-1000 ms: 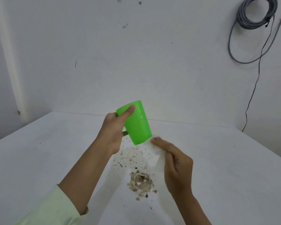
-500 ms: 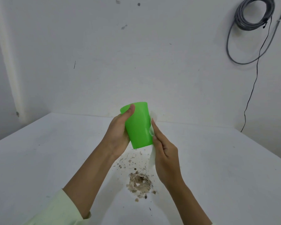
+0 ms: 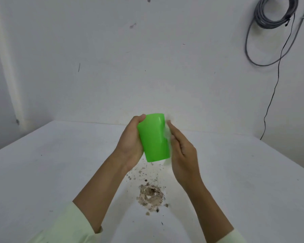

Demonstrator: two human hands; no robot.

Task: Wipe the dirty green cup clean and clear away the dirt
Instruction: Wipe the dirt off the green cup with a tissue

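Observation:
My left hand (image 3: 130,142) grips a bright green plastic cup (image 3: 154,137) from its left side and holds it above the white table, mouth pointing down. My right hand (image 3: 182,151) presses a thin white tissue (image 3: 167,135) flat against the cup's right wall; most of the tissue is hidden behind my fingers. Below the cup a pile of brown-grey dirt (image 3: 150,197) lies on the table, with loose crumbs (image 3: 142,172) scattered between the pile and the cup.
The white table (image 3: 60,163) meets a white wall at the back. A coil of grey cable (image 3: 272,13) hangs high on the wall at the right, with a thin black wire running down toward the table's far right corner.
My right hand rose from the table with the tissue and came flat against the cup's right side. The cup turned more upright and shifted slightly right in my left hand.

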